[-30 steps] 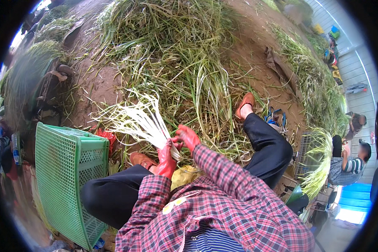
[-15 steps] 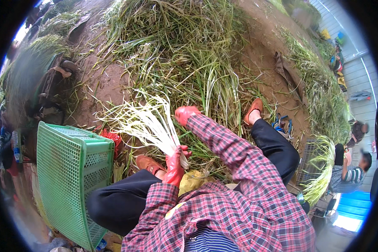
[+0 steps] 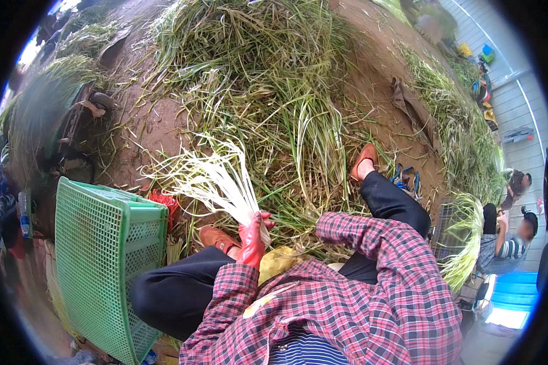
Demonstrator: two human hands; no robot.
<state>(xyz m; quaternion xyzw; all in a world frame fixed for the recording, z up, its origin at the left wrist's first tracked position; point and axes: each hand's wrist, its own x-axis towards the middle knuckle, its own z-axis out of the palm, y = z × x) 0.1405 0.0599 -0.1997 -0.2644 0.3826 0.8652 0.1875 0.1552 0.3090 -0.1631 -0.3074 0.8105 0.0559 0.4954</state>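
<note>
A bunch of long, pale stalks [image 3: 224, 182], like scallions or young garlic, fans out up and to the left. My left hand [image 3: 251, 239], in a red rubber glove, is closed around its thick white lower ends. On the right, my plaid sleeve [image 3: 353, 233] bends across above my right thigh. The right hand itself is hidden past the cuff, low over the loose greens, so its fingers do not show. Beyond my feet spreads a big heap of green stalks [image 3: 259, 55], with some longer strands [image 3: 316, 140] trailing toward me.
A green plastic crate [image 3: 94, 261] stands on its side at my left, with a red mesh bundle [image 3: 164, 202] beside it. Yellow cloth [image 3: 280, 263] lies between my legs. To the right, pale greens [image 3: 466, 243] rest on a dark crate, and a seated person [image 3: 508, 246] is beyond.
My right hand has come back from beside the bunch's tips toward my body and dropped out of sight behind its sleeve. The left hand keeps its hold, almost unmoved.
</note>
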